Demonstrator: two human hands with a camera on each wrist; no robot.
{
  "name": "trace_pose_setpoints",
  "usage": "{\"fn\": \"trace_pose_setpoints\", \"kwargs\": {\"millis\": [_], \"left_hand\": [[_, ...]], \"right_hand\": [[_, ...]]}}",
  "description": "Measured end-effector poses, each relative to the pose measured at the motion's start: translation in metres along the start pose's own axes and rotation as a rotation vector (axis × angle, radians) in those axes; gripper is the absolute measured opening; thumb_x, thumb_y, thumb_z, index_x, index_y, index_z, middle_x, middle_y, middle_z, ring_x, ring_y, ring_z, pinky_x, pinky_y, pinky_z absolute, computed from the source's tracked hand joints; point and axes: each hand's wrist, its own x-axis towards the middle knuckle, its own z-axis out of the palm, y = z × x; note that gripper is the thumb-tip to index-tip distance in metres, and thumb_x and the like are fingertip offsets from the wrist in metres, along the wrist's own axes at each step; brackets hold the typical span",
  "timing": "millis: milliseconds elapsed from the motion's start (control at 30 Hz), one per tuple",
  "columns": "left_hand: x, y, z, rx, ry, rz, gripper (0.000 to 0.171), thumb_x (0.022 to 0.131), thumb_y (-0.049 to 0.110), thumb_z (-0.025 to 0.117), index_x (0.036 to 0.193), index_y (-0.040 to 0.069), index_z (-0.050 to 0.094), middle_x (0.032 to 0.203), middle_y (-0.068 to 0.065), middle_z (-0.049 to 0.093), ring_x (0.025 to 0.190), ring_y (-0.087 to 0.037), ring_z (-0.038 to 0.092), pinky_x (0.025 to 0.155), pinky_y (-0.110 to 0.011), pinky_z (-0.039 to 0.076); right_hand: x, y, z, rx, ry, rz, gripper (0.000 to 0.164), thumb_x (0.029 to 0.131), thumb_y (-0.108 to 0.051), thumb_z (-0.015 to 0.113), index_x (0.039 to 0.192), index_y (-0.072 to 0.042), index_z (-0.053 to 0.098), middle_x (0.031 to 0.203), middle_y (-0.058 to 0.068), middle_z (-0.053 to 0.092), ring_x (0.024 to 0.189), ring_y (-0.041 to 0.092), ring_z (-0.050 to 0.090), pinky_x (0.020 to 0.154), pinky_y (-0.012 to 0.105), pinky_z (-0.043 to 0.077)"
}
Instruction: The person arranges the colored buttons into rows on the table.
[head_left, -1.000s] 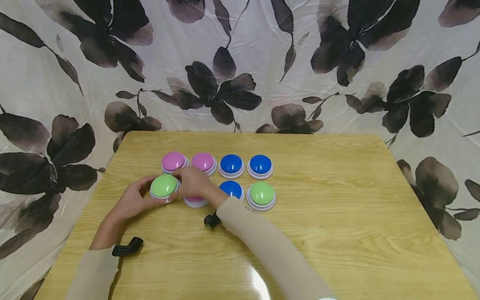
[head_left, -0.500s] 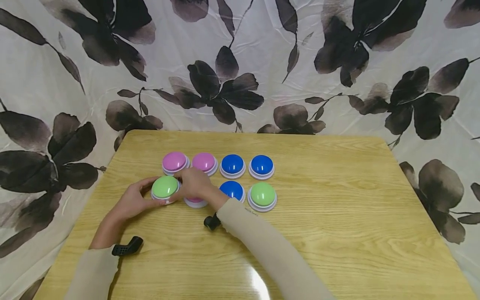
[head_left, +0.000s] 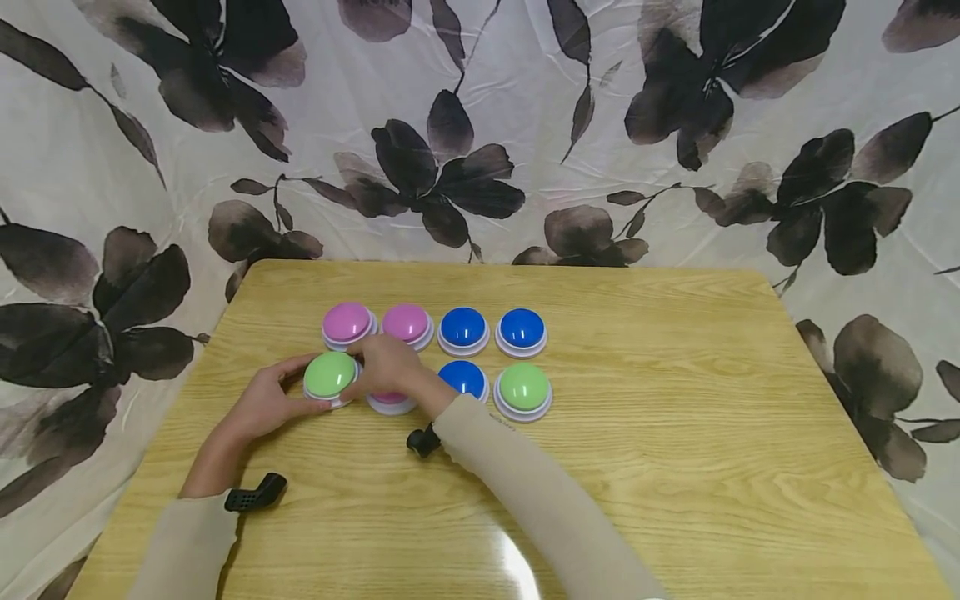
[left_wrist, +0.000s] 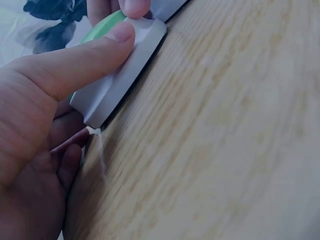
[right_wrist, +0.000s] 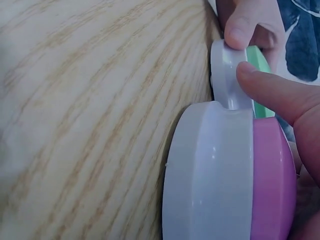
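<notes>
A green push button [head_left: 330, 375] with a white base sits at the left end of the front row. My left hand [head_left: 262, 402] grips its left side, thumb on the white base [left_wrist: 107, 85] in the left wrist view. From the right, my right hand [head_left: 390, 367] pinches the same base, its thumb [right_wrist: 270, 90] showing in the right wrist view. Beneath the right hand, a pink button [head_left: 390, 400] is partly hidden; its side [right_wrist: 272, 180] looms large in the right wrist view. A blue button [head_left: 461, 377] is half covered by the right forearm.
Behind stand two pink buttons [head_left: 347, 323] and two blue buttons [head_left: 521, 330] in a row. Another green button [head_left: 523, 388] ends the front row on the right. The wooden table [head_left: 675, 433] meets a floral cloth [head_left: 570, 117] at its far edge.
The green button between the hands has shifted very slightly right. Both hands keep nearly the same grip; the head view sways a little.
</notes>
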Motion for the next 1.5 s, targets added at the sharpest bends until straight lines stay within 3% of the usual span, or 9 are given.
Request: {"fn": "trace_pose_setpoints", "kwargs": {"millis": [133, 567, 967, 1100, 1200, 1333, 1433, 1500], "left_hand": [[0.003, 0.001, 0.001, -0.001, 0.000, -0.002, 0.084, 0.074, 0.032, 0.086, 0.141, 0.000, 0.047, 0.139, -0.021, 0.049, 0.132, -0.039, 0.038, 0.104, -0.057, 0.032], [0.008, 0.004, 0.003, -0.004, -0.022, 0.005, 0.086, 0.075, 0.033, 0.086, 0.143, 0.001, 0.044, 0.142, -0.022, 0.045, 0.133, -0.040, 0.036, 0.104, -0.058, 0.031], [-0.003, 0.001, 0.004, 0.008, -0.027, -0.008, 0.088, 0.075, 0.034, 0.086, 0.144, 0.000, 0.043, 0.142, -0.023, 0.045, 0.134, -0.040, 0.035, 0.104, -0.058, 0.031], [0.000, 0.001, 0.005, -0.001, -0.030, -0.006, 0.092, 0.074, 0.034, 0.086, 0.147, 0.001, 0.039, 0.146, -0.021, 0.041, 0.135, -0.039, 0.033, 0.105, -0.058, 0.030], [0.000, 0.001, 0.002, -0.014, -0.048, 0.001, 0.096, 0.075, 0.032, 0.086, 0.149, 0.001, 0.033, 0.149, -0.021, 0.037, 0.137, -0.041, 0.030, 0.106, -0.058, 0.028], [0.000, -0.001, -0.002, -0.082, -0.049, 0.044, 0.086, 0.082, 0.021, 0.080, 0.149, -0.002, 0.031, 0.148, -0.022, 0.038, 0.134, -0.038, 0.035, 0.108, -0.033, 0.032], [-0.001, 0.000, -0.005, -0.149, -0.018, 0.094, 0.069, 0.091, 0.012, 0.070, 0.146, -0.006, 0.033, 0.143, -0.027, 0.042, 0.128, -0.035, 0.041, 0.098, -0.013, 0.035], [-0.004, 0.001, -0.006, -0.141, 0.011, 0.104, 0.059, 0.096, 0.012, 0.062, 0.144, -0.007, 0.035, 0.139, -0.029, 0.045, 0.123, -0.036, 0.045, 0.092, -0.008, 0.036]], "right_hand": [[0.000, 0.001, -0.002, -0.013, 0.011, -0.008, 0.052, 0.068, -0.046, 0.087, 0.111, -0.022, 0.070, 0.090, -0.014, 0.062, 0.079, 0.001, 0.054, 0.068, 0.016, 0.044], [-0.004, 0.003, -0.006, -0.041, 0.017, 0.019, 0.053, 0.070, -0.047, 0.085, 0.115, -0.022, 0.068, 0.095, -0.014, 0.063, 0.083, 0.001, 0.054, 0.070, 0.017, 0.044], [-0.008, -0.001, 0.005, -0.037, 0.008, 0.034, 0.056, 0.070, -0.047, 0.085, 0.117, -0.023, 0.067, 0.097, -0.014, 0.063, 0.085, 0.001, 0.055, 0.073, 0.018, 0.045], [-0.007, 0.001, -0.001, -0.052, -0.006, -0.010, 0.057, 0.074, -0.046, 0.083, 0.121, -0.019, 0.064, 0.099, -0.012, 0.063, 0.088, 0.002, 0.056, 0.077, 0.017, 0.046], [-0.008, 0.000, -0.011, -0.031, -0.039, -0.057, 0.062, 0.080, -0.045, 0.078, 0.131, -0.015, 0.060, 0.115, -0.008, 0.065, 0.102, 0.003, 0.058, 0.086, 0.017, 0.045], [-0.017, -0.002, -0.038, -0.019, -0.073, -0.109, 0.058, 0.087, -0.040, 0.072, 0.135, -0.010, 0.057, 0.129, -0.003, 0.060, 0.117, 0.007, 0.055, 0.094, 0.019, 0.043], [-0.031, 0.001, -0.063, -0.032, -0.064, -0.138, 0.053, 0.090, -0.037, 0.069, 0.134, -0.009, 0.058, 0.131, -0.001, 0.059, 0.121, 0.009, 0.052, 0.097, 0.020, 0.041], [-0.044, 0.008, -0.077, -0.041, -0.048, -0.137, 0.050, 0.091, -0.036, 0.067, 0.133, -0.010, 0.059, 0.131, 0.000, 0.059, 0.122, 0.011, 0.051, 0.100, 0.022, 0.040]]}}
